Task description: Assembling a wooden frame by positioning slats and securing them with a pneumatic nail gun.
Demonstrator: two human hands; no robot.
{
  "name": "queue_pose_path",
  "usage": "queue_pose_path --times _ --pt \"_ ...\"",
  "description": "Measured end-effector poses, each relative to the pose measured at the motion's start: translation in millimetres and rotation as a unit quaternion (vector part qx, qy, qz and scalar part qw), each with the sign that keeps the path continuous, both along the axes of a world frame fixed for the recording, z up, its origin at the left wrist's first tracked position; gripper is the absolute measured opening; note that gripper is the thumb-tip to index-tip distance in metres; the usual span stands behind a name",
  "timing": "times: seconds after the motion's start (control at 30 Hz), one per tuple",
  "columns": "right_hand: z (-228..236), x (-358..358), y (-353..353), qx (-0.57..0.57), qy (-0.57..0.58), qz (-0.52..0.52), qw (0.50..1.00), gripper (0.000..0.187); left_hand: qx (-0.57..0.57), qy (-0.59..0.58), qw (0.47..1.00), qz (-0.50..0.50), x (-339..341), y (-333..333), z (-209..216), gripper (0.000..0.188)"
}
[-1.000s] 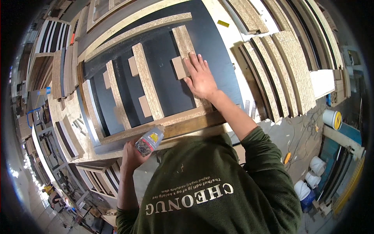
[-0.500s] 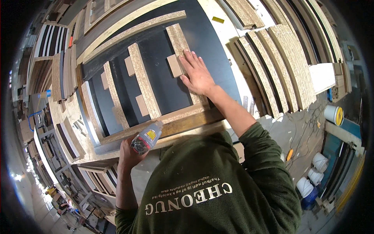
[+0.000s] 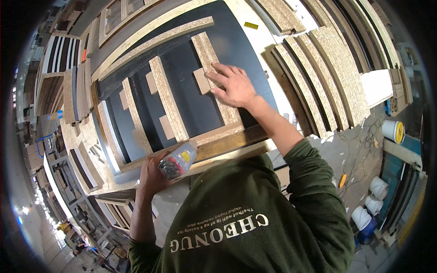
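Observation:
My left hand (image 3: 152,175) is closed around a plastic bottle (image 3: 179,160) with a yellow and red label. Its narrow end points up and right over the front rail (image 3: 214,135) of a particleboard frame. My right hand (image 3: 234,86) has its fingers spread over the rightmost particleboard strip (image 3: 205,49), beside a small wooden block (image 3: 200,81). Two more upright strips, a middle one (image 3: 168,98) and a left one (image 3: 135,113), stand on the black panel (image 3: 232,34). Small blocks sit against them. A curved strip (image 3: 157,43) runs along the panel's far side.
Stacked particleboard strips (image 3: 337,77) lie to the right of the panel. A yellow piece (image 3: 251,25) rests on the pale board at the far right. Several white buckets (image 3: 378,187) stand on the floor at right, near loose cables. More boards (image 3: 63,50) are stacked at left.
The bottle has shifted slightly right and tilted, its narrow end still over the front rail. My right hand's fingers have bent and moved slightly toward the right on the strip.

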State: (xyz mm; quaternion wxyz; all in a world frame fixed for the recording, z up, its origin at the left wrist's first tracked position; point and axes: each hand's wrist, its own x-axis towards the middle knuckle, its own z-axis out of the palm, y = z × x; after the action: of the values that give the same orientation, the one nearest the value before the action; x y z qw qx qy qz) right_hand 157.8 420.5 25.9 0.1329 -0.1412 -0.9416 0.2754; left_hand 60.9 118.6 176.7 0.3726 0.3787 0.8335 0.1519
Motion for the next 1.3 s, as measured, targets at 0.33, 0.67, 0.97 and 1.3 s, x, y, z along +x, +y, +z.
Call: queue_pose_path --times 0.33,0.67,0.97,1.3 --pt "-13.7 5.0 3.4 -0.014 0.082 -0.013 0.996 0.040 0.045 -0.004 0.996 -0.076 19.5 95.4 -15.0 0.048" --pt "-15.3 5.7 5.4 -0.044 0.087 -0.030 0.995 0.038 0.025 0.002 0.993 -0.114 23.0 120.5 -19.4 0.038" --pt "-19.2 4.0 5.4 -0.049 0.088 -0.032 0.994 0.039 -0.015 0.004 0.993 -0.113 25.6 121.2 -24.2 0.038" --pt "-17.3 3.2 6.0 -0.040 0.086 -0.032 0.995 0.039 -0.004 0.030 0.993 -0.118 22.4 110.4 -30.5 0.040"
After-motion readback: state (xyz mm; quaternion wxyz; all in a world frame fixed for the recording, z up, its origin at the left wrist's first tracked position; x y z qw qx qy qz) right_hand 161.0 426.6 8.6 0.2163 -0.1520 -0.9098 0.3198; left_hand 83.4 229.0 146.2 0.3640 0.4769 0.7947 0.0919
